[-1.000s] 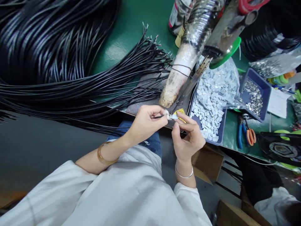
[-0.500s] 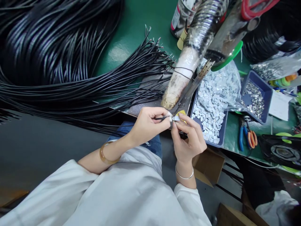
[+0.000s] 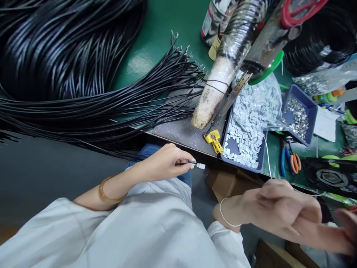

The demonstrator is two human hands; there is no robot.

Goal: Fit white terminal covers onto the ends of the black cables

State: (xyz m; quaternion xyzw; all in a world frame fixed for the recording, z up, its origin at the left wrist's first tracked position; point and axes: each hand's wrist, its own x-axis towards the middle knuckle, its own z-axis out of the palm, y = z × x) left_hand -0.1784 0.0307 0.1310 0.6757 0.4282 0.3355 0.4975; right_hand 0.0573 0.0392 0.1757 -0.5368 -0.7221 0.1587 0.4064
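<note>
Pinching a thin black cable (image 3: 182,163) between thumb and forefinger, the person's left hand (image 3: 164,162) hovers just off the near edge of the worktop (image 3: 167,22), above a lap in a white garment. One small white connector (image 3: 200,166) sits on the cable's tip, poking out to the right of the fingers (image 3: 192,161). One amber bangle (image 3: 103,191) circles the left wrist.

Lower right, the right hand (image 3: 281,208) is blurred; whether its fingers are closed or hold anything cannot be told. One thin silver bracelet (image 3: 226,217) rings that wrist. One brown cardboard box (image 3: 225,184) sits below the worktop edge between the two hands.

On the worktop's near edge lies one grey metal plate (image 3: 181,130), with one yellow tool (image 3: 214,139) at its right end. Just right of that, one blue tray (image 3: 262,150) holds a heap of small white pieces, too many to count. A second blue tray (image 3: 308,111), further right, holds small silver metal parts. One pair of pliers (image 3: 284,160) and one pair of orange-handled scissors (image 3: 294,162) lie side by side near the trays.

Further back, a wrapped cylinder (image 3: 220,82) slants down toward the plate. A large bundle of black cables (image 3: 83,108) spreads across the left of the worktop, their stripped ends fanning toward the cylinder.
</note>
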